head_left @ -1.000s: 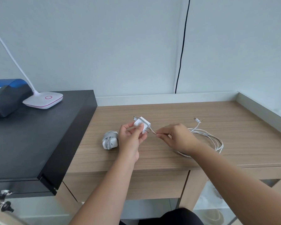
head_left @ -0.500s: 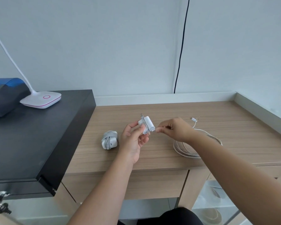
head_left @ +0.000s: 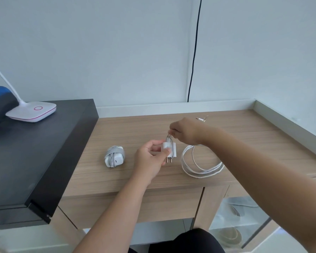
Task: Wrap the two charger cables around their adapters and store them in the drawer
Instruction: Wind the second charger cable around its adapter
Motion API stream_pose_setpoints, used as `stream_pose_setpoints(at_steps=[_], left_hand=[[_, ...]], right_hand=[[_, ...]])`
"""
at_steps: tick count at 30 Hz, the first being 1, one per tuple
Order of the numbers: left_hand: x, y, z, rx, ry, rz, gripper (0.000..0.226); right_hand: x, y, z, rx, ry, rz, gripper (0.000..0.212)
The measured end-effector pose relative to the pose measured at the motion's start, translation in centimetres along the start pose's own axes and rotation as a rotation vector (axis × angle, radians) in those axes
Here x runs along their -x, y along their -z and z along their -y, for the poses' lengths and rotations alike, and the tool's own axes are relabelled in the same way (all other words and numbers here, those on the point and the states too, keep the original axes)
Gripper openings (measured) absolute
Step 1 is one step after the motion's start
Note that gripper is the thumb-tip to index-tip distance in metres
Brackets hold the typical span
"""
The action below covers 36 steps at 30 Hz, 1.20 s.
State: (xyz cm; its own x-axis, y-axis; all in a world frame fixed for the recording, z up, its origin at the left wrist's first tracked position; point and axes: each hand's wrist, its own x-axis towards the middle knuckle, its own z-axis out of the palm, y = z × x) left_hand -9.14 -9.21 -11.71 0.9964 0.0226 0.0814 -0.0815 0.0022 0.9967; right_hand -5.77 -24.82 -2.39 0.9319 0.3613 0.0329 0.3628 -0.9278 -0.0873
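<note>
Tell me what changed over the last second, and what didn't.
The right hand, pinching the white cable, rose up and over the adapter, starting a wrap. The left hand turned the adapter prongs-down, keeping its grip. The loose coil bunched tighter. The wrapped charger stayed put on the desk.

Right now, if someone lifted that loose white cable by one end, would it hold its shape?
Probably not. The loose cable lies in slack, uneven loops on the desk, so it looks floppy and would likely uncoil and dangle. It seems thin and light, and the right hand moves it with a mere pinch.
</note>
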Motion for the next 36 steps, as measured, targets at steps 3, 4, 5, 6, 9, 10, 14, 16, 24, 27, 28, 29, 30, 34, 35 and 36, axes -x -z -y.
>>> stream_pose_setpoints(at_steps=[3,4,5,6,9,10,14,16,24,27,28,29,30,34,35,36], left_hand=[[-0.2,-0.1,0.0,-0.016,0.013,-0.059,0.017],[-0.2,-0.2,0.0,0.004,0.027,-0.084,0.018],[-0.4,-0.2,-0.1,0.038,0.045,-0.110,0.018],[-0.5,-0.1,-0.2,0.083,0.061,-0.136,0.018],[-1.3,0.1,-0.1,0.193,0.081,-0.217,0.017],[-1.4,0.1,-0.2,0.188,0.077,-0.235,0.017],[-2.2,-0.6,-0.7,0.083,0.069,-0.238,0.019],[-2.5,-0.7,-1.0,-0.006,0.035,-0.227,0.019],[-4.6,-0.4,-2.9,-0.022,0.034,-0.216,0.020],[-6.1,-0.6,-4.4,0.171,0.145,-0.258,0.022],[-6.4,-0.8,-4.9,0.240,0.169,-0.251,0.022],[-6.8,-1.2,-5.4,0.304,0.183,-0.236,0.023],[-7.1,-1.5,-5.7,0.351,0.196,-0.223,0.023],[-7.9,-3.5,-7.0,0.480,0.201,-0.206,0.026],[-8.1,-4.1,-7.4,0.511,0.197,-0.204,0.028],[-8.3,-4.6,-8.1,0.541,0.192,-0.203,0.029]], right_hand=[[0.8,-0.8,0.2,-0.030,-0.004,-0.043,0.033],[1.1,-1.1,0.4,-0.053,0.000,-0.058,0.034],[1.4,-1.5,0.4,-0.092,0.003,-0.064,0.033],[1.7,-1.9,0.5,-0.145,0.006,-0.064,0.031],[2.5,-3.5,0.1,-0.324,0.018,-0.076,0.023],[2.8,-3.8,0.0,-0.374,0.028,-0.096,0.022],[3.1,-4.6,-0.4,-0.479,0.069,-0.191,0.022],[3.2,-4.7,-0.6,-0.504,0.085,-0.223,0.022],[3.2,-4.6,-3.1,-0.525,-0.016,-0.280,0.021],[2.8,-4.5,-4.6,-0.446,-0.059,-0.251,0.020],[2.6,-4.5,-5.2,-0.416,-0.073,-0.253,0.020],[2.3,-4.2,-5.7,-0.384,-0.090,-0.261,0.021],[2.0,-4.0,-6.2,-0.348,-0.105,-0.269,0.021],[-0.3,-1.4,-8.6,-0.207,-0.167,-0.326,0.023],[-0.9,-0.3,-9.3,-0.186,-0.188,-0.362,0.023],[-1.4,0.8,-9.9,-0.175,-0.199,-0.400,0.023]])
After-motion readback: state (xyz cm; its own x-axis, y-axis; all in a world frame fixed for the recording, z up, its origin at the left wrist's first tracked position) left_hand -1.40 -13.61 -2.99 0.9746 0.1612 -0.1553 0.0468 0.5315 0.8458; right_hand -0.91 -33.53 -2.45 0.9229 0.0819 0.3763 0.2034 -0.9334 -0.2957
